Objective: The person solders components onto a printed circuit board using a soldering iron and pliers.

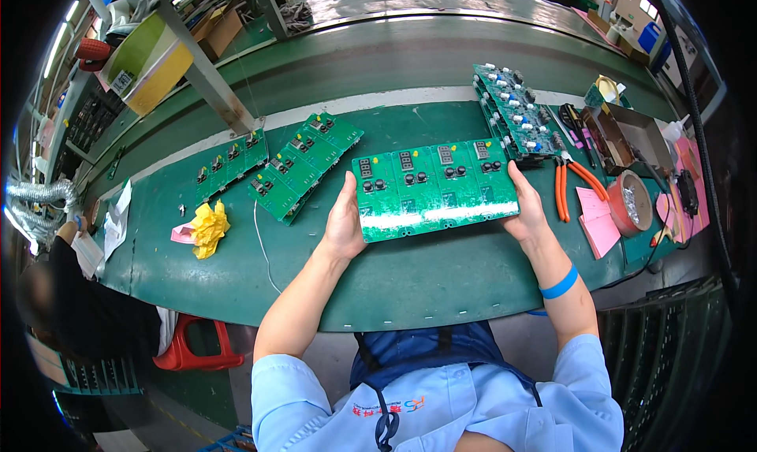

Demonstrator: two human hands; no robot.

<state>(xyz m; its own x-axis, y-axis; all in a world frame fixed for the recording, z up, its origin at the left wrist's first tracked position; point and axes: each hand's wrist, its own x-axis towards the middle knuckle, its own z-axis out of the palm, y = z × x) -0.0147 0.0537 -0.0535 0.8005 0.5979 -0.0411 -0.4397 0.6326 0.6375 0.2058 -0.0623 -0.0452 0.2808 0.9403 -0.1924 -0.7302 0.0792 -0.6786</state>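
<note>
Between my two hands I hold a green circuit board panel (438, 201), level above the bench. Digit displays, black round buttons and small yellow parts line its upper half; light glares off the lower half. My left hand (344, 219) grips its left end, and my right hand (527, 206), below a blue wristband, grips the right end. To the left lie a similar panel (307, 164) and another one (233, 167) farther out. Beyond my right hand, a stack of boards (516, 109) bristles with white, blue and black components.
Orange-handled cutters (579, 180), pink paper (598, 222), a round tub (631, 204) and an open box (627, 135) sit at the right. Crumpled yellow cloth (209, 230) lies left on the green bench (410, 282). Another person (87, 294) sits far left, near a red stool (201, 349).
</note>
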